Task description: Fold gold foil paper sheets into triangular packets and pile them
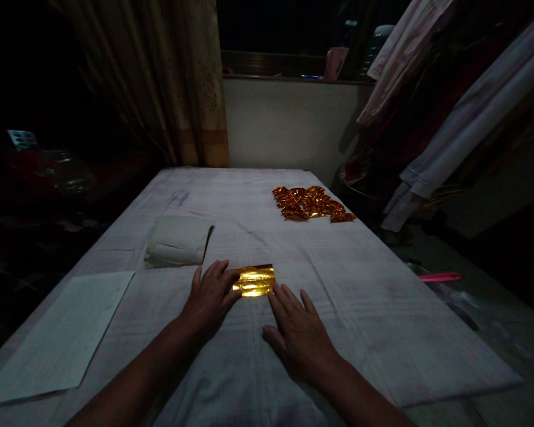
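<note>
A small rectangle of shiny gold foil paper (254, 281) lies on the cloth-covered table in front of me, with creases running across it and a darker strip along its far edge. My left hand (210, 296) has the foil's left end between thumb and forefinger, the other fingers reaching forward over the cloth. Flat on the cloth, my right hand (300, 332) is open, its fingers stretched out and the fingertips at the foil's lower right corner. Toward the far right sits a pile of folded gold-orange foil pieces (309, 203).
A stack of pale paper (178, 240) is left of my hands, and a large white sheet (62, 332) lies near the table's left edge. Curtains (196, 89) hang behind. Clothes (463, 118) hang at the right, above a pink-handled object (440, 277).
</note>
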Demonstrator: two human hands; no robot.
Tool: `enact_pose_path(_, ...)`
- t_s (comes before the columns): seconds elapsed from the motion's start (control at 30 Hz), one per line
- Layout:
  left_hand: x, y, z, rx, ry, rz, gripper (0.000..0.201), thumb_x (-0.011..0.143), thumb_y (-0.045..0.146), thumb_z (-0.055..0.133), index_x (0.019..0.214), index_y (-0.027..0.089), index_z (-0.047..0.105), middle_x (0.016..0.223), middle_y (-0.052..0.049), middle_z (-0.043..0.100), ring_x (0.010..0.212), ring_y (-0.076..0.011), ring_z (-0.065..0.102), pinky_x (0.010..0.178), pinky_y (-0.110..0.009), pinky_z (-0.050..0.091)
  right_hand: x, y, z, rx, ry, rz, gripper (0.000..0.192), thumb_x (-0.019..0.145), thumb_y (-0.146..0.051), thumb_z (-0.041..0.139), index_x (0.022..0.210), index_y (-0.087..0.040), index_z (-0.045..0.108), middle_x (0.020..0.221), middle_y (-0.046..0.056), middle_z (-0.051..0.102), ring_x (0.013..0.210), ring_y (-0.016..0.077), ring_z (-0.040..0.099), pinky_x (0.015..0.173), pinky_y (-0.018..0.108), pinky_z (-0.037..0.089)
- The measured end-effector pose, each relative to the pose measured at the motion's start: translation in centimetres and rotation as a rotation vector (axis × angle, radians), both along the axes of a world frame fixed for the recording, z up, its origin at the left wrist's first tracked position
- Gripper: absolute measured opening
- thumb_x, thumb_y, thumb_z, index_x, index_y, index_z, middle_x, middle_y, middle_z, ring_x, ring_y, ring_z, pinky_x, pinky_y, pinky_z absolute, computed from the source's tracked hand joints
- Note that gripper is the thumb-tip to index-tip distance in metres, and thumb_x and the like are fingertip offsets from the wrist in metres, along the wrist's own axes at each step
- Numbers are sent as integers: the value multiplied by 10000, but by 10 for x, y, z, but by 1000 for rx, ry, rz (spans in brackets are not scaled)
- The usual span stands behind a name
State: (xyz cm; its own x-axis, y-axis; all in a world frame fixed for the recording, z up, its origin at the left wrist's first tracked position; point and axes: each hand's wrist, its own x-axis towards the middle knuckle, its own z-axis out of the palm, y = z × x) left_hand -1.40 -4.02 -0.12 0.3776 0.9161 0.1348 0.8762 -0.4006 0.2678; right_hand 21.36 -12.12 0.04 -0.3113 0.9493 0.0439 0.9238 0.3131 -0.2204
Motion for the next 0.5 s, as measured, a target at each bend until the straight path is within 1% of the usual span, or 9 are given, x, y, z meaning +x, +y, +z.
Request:
enact_pose_path(0.07,-4,0,3,19,13,-27,282,946,300,602,1223,265,637,1492,-139,523,1411,-345,434,1147,-674,237,2,8,6,31,-3,-1,471,998,-375,545,1418,-161,550,1515,156,512,1414,338,452,1158,610,305)
enact_pose_path(0.1,-4,0,5,40,16,-49,282,943,300,609,1221,269,644,1479,-134,535,1397,-338,449,1150,-664,242,4,13,11,39,-13,8,389,1001,-306,539,1363,-174,593,1469,137,568,1360,318,513,1135,575,342)
enact_pose_path(0.13,-4,0,8,69,20,-78,271,939,297,616,1206,268,654,1460,-127,552,1379,-329,466,1154,-652,247,6,20,16,33,-31,32,316,1001,-237,528,1295,-189,634,1399,112,631,1284,287,577,1089,515,396)
enact_pose_path(0.17,-3,0,12,104,28,-114,252,934,290,624,1182,265,666,1434,-118,573,1354,-318,488,1159,-638,251,9,27,21,18,-59,72,261,993,-181,526,1208,-193,673,1293,94,695,1186,260,633,1008,447,451)
enact_pose_path(0.2,-2,1,16,140,44,-156,227,926,278,635,1148,259,678,1397,-110,599,1318,-307,517,1160,-616,265,11,35,25,11,-91,121,221,991,-163,528,1137,-191,692,1191,83,733,1101,242,663,940,400,468)
enact_pose_path(0.27,1,1,25,193,100,-245,157,902,254,658,1053,239,697,1266,-96,670,1194,-285,592,1121,-546,344,15,48,32,20,-174,194,147,972,-153,562,1015,-181,700,1022,68,754,947,225,684,835,357,459)
enact_pose_path(0.37,5,2,32,172,217,-343,80,889,229,641,941,203,696,1008,-92,729,938,-260,669,936,-448,472,17,61,34,78,-265,299,128,954,-128,572,965,-169,692,947,84,737,859,212,671,767,337,429)
enact_pose_path(0.43,9,3,30,124,252,-360,105,891,165,584,877,174,688,870,-103,725,790,-249,675,816,-418,494,17,66,32,117,-303,354,137,954,-126,565,979,-172,691,956,95,726,859,215,664,747,336,422)
enact_pose_path(0.5,15,5,25,93,239,-353,167,876,91,534,811,158,672,765,-107,704,693,-239,663,743,-396,491,17,68,30,137,-319,385,142,950,-126,564,993,-178,690,972,96,719,866,222,661,730,339,422)
